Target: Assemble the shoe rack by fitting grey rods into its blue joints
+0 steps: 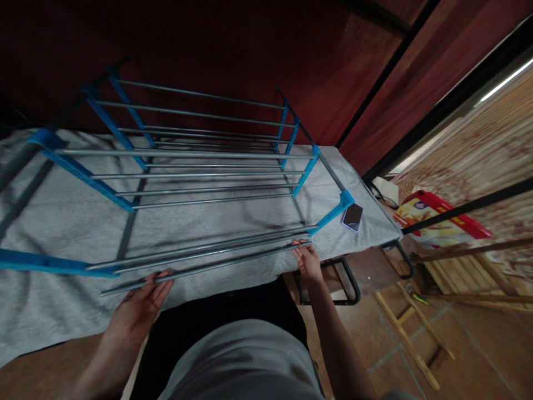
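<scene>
A rack of blue plastic side pieces [94, 183] and grey metal rods lies on a grey cloth [58, 222] over a table. My left hand [139, 305] has its fingers curled round the nearest loose grey rod [216, 264] near its left end. My right hand [307, 260] pinches the same rod at its right end, close to a blue connector [333, 214]. Two more rods run just behind it, seated in the blue pieces.
A phone [352, 216] lies on the cloth by the right blue connector. A black metal frame [347, 280] stands below the table edge. On the floor to the right are wooden slats [406, 336] and a red-and-yellow package [437, 222]. Dark red wall behind.
</scene>
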`<state>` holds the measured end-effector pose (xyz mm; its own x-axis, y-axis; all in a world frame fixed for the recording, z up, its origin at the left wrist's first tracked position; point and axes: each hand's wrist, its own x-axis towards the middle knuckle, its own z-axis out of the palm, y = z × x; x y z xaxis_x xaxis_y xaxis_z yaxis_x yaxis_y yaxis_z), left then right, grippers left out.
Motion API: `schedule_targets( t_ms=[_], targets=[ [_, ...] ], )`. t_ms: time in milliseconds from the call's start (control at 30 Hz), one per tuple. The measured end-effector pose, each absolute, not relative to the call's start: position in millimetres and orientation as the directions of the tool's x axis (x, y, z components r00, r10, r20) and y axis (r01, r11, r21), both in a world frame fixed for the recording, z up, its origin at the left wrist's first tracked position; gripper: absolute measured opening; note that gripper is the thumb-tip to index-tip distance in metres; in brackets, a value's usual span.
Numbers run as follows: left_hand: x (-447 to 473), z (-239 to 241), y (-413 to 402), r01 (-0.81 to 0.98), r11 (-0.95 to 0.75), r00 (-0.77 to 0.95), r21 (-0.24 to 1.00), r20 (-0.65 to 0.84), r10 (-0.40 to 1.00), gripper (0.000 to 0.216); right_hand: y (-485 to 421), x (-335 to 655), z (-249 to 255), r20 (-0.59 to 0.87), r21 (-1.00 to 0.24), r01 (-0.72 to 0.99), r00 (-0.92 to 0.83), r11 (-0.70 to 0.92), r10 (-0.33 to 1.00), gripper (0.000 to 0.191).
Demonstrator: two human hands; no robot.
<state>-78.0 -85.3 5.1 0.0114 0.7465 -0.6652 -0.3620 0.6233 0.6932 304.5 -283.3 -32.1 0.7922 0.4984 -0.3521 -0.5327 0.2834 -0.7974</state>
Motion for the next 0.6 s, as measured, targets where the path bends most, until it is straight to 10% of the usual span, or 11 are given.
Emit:
schedule_targets(
  t_ms=[600],
  targets=[
    [-76.8, 5.3, -86.2, -0.362, 0.613, 0.01, 0.702, -0.655, 0.756, 0.027, -284.4, 304.4, -33.8, -0.351, -0.79, -0.535, 0.795, 0.299, 0.494, 0.023]
  ],
)
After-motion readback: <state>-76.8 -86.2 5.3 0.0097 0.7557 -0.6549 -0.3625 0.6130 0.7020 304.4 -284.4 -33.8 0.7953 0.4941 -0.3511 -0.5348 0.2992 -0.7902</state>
